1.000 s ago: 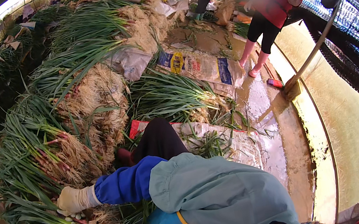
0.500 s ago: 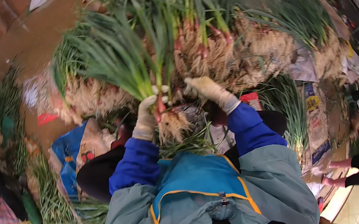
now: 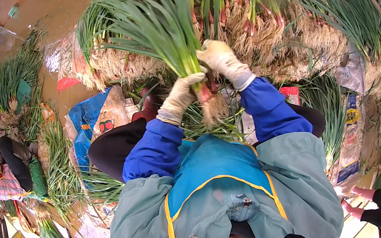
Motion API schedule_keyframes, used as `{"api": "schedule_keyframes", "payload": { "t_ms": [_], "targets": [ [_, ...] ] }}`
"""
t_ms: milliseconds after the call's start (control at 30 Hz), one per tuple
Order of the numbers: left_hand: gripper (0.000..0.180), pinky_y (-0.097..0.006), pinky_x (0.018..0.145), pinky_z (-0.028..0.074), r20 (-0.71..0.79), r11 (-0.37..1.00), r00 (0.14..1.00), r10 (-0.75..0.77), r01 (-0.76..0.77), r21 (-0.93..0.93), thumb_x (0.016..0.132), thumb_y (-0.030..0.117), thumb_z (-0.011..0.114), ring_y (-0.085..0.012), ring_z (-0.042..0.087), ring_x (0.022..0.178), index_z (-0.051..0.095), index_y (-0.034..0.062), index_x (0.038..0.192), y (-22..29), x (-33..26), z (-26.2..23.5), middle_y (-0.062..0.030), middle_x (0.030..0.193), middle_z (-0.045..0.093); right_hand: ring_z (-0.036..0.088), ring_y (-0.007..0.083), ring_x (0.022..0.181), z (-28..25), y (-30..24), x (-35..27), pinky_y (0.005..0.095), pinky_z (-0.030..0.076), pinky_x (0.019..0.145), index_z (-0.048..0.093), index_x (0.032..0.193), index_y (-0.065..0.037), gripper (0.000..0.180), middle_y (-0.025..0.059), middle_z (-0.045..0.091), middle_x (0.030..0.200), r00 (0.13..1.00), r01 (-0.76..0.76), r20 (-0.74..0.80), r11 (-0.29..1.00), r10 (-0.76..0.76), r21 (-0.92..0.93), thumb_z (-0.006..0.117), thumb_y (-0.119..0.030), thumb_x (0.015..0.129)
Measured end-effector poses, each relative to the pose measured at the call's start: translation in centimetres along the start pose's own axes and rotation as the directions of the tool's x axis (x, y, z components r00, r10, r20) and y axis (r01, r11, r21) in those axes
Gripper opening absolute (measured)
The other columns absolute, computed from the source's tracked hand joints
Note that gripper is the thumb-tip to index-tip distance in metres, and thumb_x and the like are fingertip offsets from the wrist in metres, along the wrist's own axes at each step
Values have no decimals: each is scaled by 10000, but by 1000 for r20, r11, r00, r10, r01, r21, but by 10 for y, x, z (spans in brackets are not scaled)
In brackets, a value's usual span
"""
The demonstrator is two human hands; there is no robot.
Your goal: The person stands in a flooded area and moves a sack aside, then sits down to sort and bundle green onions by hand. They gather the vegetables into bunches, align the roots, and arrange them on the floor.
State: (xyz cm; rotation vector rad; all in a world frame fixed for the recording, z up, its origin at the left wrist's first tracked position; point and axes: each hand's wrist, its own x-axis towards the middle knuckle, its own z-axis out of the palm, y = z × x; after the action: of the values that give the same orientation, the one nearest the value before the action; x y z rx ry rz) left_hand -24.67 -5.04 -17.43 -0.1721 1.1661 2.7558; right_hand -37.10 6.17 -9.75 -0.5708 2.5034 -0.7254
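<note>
A bunch of green onions (image 3: 178,40) stands tilted in front of me, its leaves away from me and its pale roots (image 3: 213,110) toward my lap. My left hand (image 3: 178,98), in a whitish glove, is closed round the lower stems, just above the reddish bases. On the right side of the bunch, a little higher, my gloved right hand (image 3: 222,60) is closed against the stems. Its fingertips are partly hidden, and a reddish stem shows below it. More green onions (image 3: 253,12) lie in a long row beyond, roots facing me.
Loose green onions (image 3: 60,166) lie to the left, beside a blue-and-white sack (image 3: 84,119). Others lie on the right (image 3: 324,106), by a printed sack (image 3: 348,145). A person in a checked garment (image 3: 1,176) is at far left; another person's legs (image 3: 373,202) show at lower right.
My right hand has come in from the right to the bunch's side. The bunch has turned more upright in my left hand. My view has shifted, so the surroundings sit differently.
</note>
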Motion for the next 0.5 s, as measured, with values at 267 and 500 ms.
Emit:
{"api": "schedule_keyframes", "payload": {
  "t_ms": [267,500],
  "targets": [
    [426,-404,865,496,104,942,991,-89,117,-313,729,218,668,-270,599,965,564,31,1097,-9,-22,6,-145,1084,597,599,133,661,21,49,8,268,487,588,557,1085,15,283,65,643,789,650,-259,466,401,-600,879,556,-210,911],
    [462,-363,776,515,118,889,993,20,36,-456,754,258,667,-206,583,910,542,45,1144,-6,-34,-5,-90,1086,580,588,150,723,31,15,1,279,477,657,627,964,5,277,63,659,856,857,-41,370,670,-357,741,613,-260,884]
  ]
}}
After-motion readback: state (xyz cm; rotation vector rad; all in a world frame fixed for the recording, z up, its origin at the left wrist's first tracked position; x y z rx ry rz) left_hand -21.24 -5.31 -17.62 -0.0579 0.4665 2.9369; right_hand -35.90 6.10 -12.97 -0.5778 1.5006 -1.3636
